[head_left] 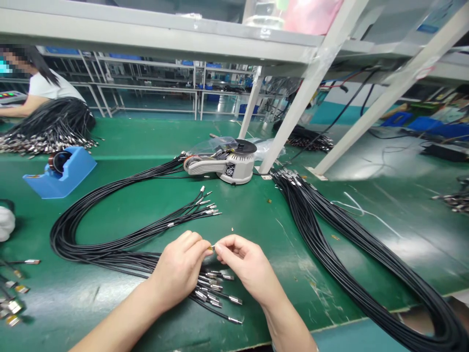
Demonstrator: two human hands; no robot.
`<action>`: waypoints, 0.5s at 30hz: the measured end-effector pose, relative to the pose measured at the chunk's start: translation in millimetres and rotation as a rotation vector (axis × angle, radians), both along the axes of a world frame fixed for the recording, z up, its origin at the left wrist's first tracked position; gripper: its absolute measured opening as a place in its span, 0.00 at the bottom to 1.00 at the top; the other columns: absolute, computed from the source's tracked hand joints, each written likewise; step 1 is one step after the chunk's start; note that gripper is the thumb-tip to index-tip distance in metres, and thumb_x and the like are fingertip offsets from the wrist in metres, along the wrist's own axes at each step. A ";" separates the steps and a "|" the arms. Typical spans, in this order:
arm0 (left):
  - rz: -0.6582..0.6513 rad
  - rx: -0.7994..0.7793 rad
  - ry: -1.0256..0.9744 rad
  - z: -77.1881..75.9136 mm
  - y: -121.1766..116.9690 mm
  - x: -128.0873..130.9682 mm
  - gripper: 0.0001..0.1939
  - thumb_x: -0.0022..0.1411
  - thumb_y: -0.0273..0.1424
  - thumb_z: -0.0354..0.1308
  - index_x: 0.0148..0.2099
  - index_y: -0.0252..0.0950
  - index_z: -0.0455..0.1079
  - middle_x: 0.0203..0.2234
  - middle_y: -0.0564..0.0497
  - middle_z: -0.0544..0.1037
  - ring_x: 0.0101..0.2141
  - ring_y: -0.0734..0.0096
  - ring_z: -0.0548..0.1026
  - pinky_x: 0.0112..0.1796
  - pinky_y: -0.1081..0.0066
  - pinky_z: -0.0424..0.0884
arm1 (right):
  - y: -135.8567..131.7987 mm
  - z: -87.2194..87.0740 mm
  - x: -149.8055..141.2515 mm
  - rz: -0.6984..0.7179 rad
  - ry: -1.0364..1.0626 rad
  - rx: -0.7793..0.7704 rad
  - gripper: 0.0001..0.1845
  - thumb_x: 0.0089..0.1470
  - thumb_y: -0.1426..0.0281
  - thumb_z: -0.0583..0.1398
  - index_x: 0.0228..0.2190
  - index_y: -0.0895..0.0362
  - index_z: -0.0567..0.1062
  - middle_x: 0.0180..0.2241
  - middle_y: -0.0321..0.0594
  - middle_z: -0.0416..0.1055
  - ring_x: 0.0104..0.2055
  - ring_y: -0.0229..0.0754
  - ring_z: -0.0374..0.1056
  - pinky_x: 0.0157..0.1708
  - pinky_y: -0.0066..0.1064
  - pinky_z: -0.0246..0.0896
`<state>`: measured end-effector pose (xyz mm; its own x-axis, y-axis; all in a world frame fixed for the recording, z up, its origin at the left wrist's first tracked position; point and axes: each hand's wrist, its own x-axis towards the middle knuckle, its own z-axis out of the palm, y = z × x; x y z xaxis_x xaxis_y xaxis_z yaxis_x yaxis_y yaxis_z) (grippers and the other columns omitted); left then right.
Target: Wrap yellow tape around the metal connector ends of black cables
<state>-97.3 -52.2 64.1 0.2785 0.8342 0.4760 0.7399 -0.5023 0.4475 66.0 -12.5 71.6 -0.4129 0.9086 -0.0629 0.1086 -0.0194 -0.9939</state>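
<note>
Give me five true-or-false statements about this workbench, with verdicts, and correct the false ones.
1. The left hand and right hand pinch a small metal part. True.
2. The blue tape dispenser is right of the hands. False: it is to their left.
3. A co-worker is at far left. True.
4. The white tape machine stands on the floor. False: it stands on the green bench.
5. A cable bundle lies right of the hands. True.

We find smooth black plastic cables (91,249) ending in shiny metal connectors (234,300), lying on a glossy green mat (311,274).
</note>
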 end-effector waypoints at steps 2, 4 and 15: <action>0.003 -0.136 -0.123 2.3 -0.1 1.4 0.10 0.65 0.25 0.47 0.36 0.33 0.68 0.28 0.50 0.70 0.30 0.70 0.68 0.33 0.71 0.64 | 1.6 0.1 2.0 0.031 -0.025 0.060 0.08 0.51 0.66 0.60 0.25 0.58 0.72 0.24 0.34 0.68 0.28 0.36 0.64 0.30 0.27 0.60; 0.007 -0.277 -0.256 5.9 0.4 2.4 0.07 0.64 0.26 0.49 0.36 0.35 0.69 0.29 0.52 0.71 0.32 0.72 0.69 0.34 0.73 0.65 | 2.5 -0.3 3.8 0.046 -0.061 0.161 0.07 0.53 0.68 0.59 0.26 0.57 0.72 0.26 0.34 0.68 0.29 0.37 0.64 0.31 0.27 0.60; 0.006 -0.505 -0.417 16.9 2.3 1.9 0.07 0.57 0.25 0.58 0.27 0.36 0.74 0.23 0.55 0.73 0.28 0.75 0.71 0.31 0.76 0.65 | -0.3 6.3 14.3 0.187 -0.190 0.424 0.06 0.55 0.74 0.58 0.26 0.56 0.71 0.28 0.35 0.70 0.32 0.37 0.66 0.34 0.27 0.59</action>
